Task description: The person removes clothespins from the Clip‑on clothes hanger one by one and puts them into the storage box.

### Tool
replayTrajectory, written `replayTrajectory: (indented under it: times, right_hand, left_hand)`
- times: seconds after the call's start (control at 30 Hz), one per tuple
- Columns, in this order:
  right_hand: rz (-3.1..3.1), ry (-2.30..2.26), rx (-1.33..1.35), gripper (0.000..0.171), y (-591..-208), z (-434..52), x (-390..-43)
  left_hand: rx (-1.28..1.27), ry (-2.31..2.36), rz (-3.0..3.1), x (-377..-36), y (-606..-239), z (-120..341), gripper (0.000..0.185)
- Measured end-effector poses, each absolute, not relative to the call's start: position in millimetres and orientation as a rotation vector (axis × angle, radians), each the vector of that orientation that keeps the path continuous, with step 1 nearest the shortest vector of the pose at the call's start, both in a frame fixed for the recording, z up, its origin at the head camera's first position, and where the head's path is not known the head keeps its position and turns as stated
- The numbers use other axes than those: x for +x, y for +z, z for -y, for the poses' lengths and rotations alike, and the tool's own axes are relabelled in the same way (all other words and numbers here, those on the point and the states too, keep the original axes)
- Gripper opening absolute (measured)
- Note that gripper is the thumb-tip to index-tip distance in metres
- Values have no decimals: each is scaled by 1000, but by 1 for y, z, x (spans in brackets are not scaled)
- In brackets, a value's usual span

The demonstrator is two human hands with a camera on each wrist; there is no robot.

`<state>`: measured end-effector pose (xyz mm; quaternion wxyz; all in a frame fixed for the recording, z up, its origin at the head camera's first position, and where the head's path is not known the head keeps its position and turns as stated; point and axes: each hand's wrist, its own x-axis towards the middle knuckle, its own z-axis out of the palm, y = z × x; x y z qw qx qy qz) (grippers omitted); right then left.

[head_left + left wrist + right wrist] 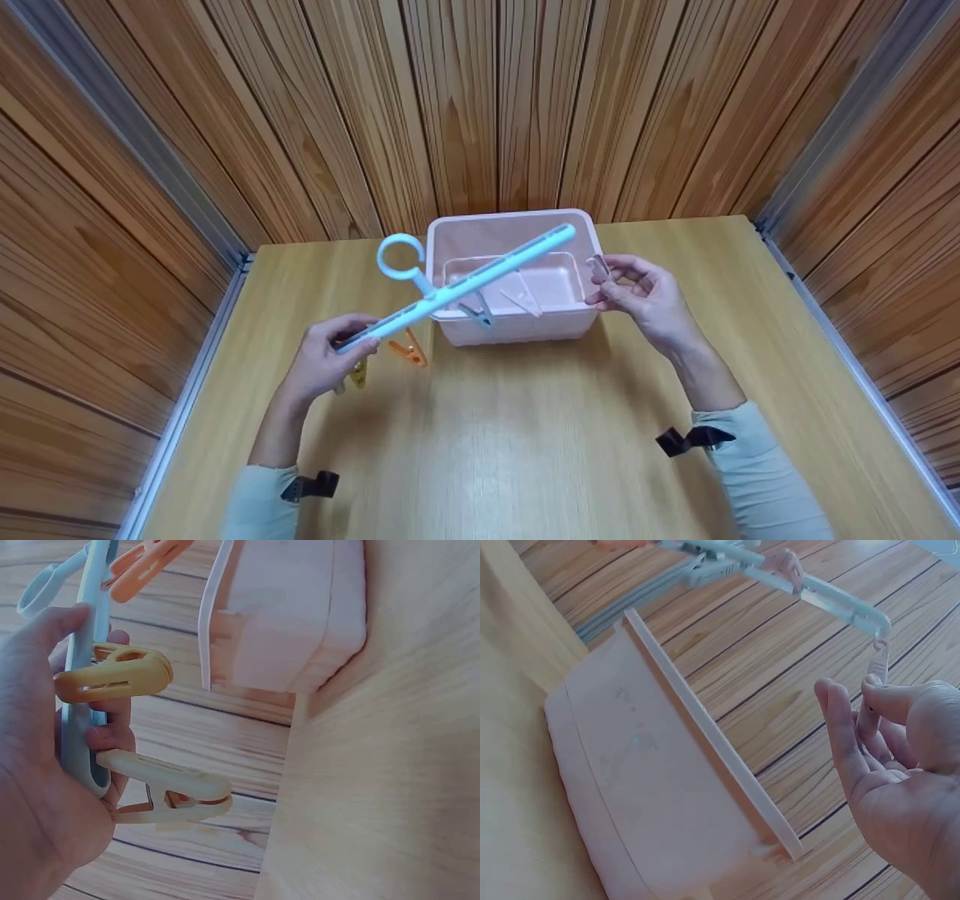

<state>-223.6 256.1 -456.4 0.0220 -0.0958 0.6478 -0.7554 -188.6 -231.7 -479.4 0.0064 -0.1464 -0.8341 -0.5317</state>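
The left hand, low and left of centre in the head view, is curled round the near end of a pale blue peg hanger bar. In the left wrist view a yellow peg and a cream peg hang off the bar right beside those fingers, with an orange peg further along. From that grip the bar's long axis climbs diagonally toward the upper right, passes its ring handle, and crosses above the pink plastic tub that sits on the wooden surface in the middle of the frame. A grey-blue peg and a whitish one dangle from it over the tub.

The right hand, right of the tub, pinches a small clear peg between thumb and fingertips, the other fingers loosely bent. The bar's far tip lies up and to the left of this hand, just beside the clear peg in the right wrist view; whether they touch I cannot tell. The right hand is much the nearer to that free end.
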Motion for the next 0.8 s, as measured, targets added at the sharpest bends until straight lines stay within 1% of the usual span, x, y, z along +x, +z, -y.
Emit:
replayTrajectory:
  times: [0.37, 0.8]
  right_hand:
    - [-2078, -2244, -343, 38, -456, -258, -232]
    - [-2193, -2157, -341, 43, -447, -253, -261]
  left_hand:
    - [-469, -1715, 2523, -187, -483, 235, 27]
    - [-407, -1764, 2434, -178, -492, 236, 27]
